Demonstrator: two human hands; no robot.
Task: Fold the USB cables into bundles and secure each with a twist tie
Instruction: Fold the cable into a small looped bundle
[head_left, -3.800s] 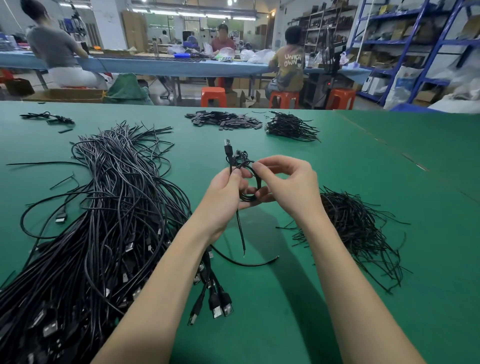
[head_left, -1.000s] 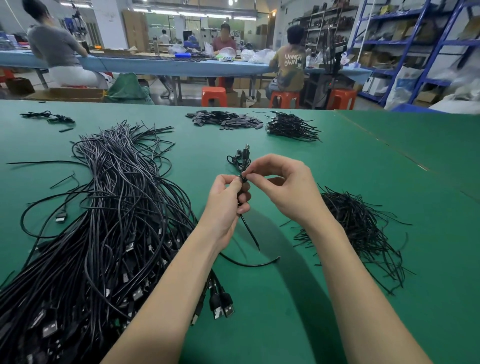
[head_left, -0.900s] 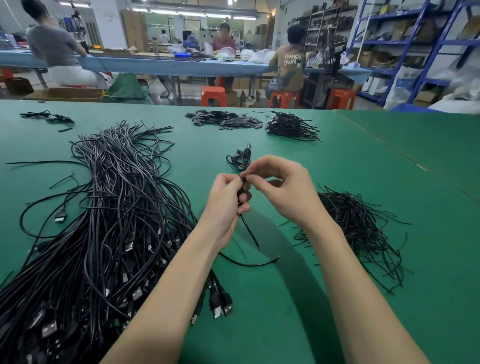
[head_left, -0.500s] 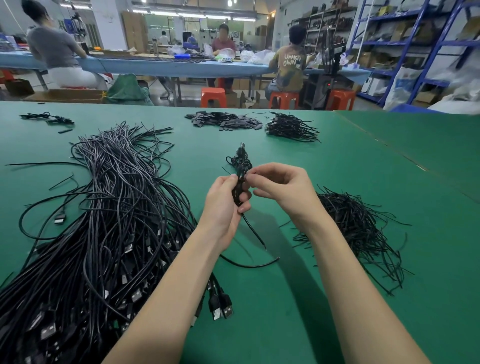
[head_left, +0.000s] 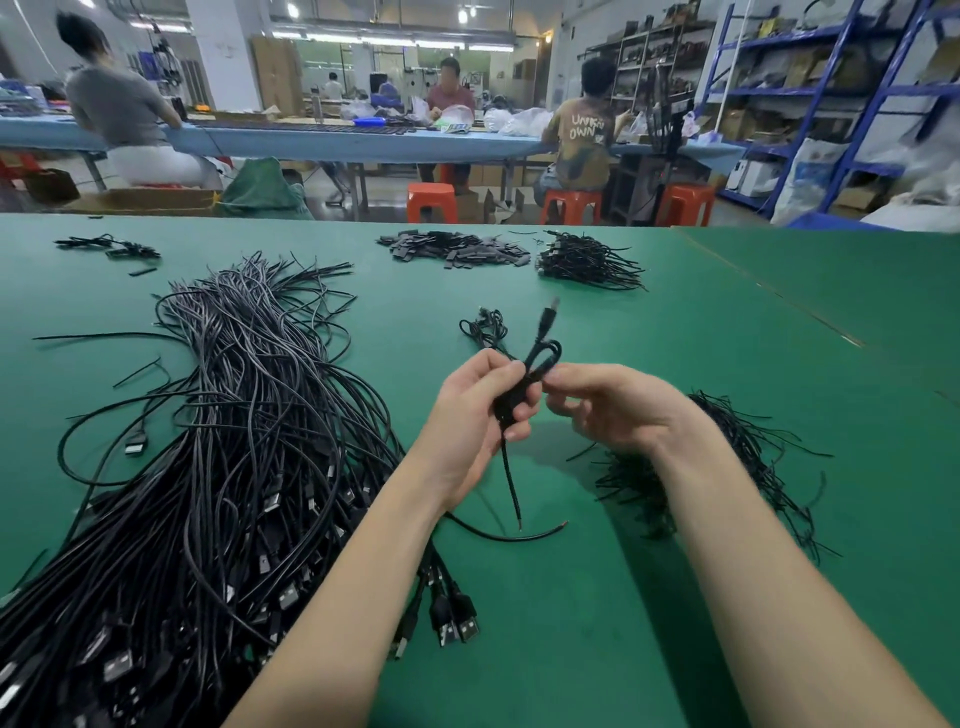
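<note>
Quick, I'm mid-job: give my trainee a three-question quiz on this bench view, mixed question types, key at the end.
1. True or false: the left hand grips the folded cable.
2. The loose twist ties lie on which side of the hands? A. left B. right
3. Fill in: the big pile of unbundled cables lies on the ____ table.

Key: 1 true; 2 B; 3 green. The right hand pinches the cable's upper loop.
</note>
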